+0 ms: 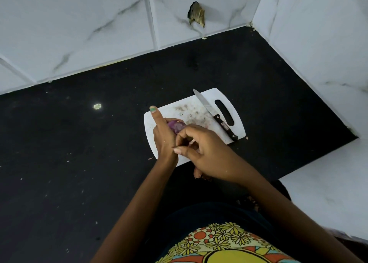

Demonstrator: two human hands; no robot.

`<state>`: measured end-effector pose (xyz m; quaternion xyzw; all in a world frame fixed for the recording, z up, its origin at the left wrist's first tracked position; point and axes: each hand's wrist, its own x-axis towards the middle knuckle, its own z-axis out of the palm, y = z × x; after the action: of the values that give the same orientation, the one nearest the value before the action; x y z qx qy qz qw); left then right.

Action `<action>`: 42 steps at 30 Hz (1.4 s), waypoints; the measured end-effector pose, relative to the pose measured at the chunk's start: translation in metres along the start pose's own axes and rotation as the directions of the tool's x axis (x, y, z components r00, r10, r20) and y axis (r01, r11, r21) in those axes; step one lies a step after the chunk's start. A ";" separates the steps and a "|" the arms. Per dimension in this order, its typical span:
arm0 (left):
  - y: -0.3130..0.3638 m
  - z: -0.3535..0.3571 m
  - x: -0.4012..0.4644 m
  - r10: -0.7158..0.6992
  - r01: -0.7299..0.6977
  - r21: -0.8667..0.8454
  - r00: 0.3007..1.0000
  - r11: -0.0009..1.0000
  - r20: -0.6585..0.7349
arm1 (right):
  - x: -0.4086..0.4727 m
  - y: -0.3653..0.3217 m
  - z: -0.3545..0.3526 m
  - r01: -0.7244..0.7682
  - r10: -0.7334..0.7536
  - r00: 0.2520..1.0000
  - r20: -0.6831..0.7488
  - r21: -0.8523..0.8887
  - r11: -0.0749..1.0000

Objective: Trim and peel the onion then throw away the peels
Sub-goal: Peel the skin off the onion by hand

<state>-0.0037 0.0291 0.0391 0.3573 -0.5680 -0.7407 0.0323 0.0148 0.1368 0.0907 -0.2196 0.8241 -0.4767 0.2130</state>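
At frame centre, over the board (207, 101), the left hand (163, 137) held the onion (176, 125) while the right hand (201, 149) pinched its skin; knife (214, 114) lay aside, so trimming seemed done, peeling underway, peels not yet discarded.

One onion (176, 126), one knife (214, 114), one cutting board (199, 111) (white), two hands: left (162, 135), right (205, 153)

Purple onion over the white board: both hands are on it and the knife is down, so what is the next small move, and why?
Probably keep stripping skin: pull the right hand back toward the body to tear the pinched peel free. The left hand holds the purple onion above the white plastic cutting board, purple outer layer remains, and the black-handled knife lies set aside on the board.
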 end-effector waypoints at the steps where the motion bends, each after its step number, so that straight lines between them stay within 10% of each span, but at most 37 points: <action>1: 0.002 0.000 0.000 -0.030 0.031 -0.045 0.999 0.998 0.019 | 0.001 0.000 0.000 0.010 -0.010 0.999 -0.031 -0.002 1.000; 11: 0.006 -0.009 -0.002 -0.131 0.146 -0.130 0.984 0.981 0.119 | 0.007 0.033 -0.022 -0.110 0.048 0.971 -0.236 -0.257 0.960; 22: 0.008 -0.006 -0.002 -0.113 0.135 -0.168 0.985 0.976 0.131 | 0.014 0.015 -0.001 0.044 -0.082 0.905 -0.417 -0.099 0.994; 42: -0.002 0.004 -0.008 0.053 -0.060 -0.116 0.997 0.991 -0.061 | 0.017 0.012 -0.005 -0.054 0.028 0.967 -0.252 -0.097 0.994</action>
<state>0.0010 0.0368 0.0415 0.3599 -0.5320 -0.7611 0.0910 -0.0042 0.1362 0.0801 -0.1512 0.8723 -0.4528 0.1054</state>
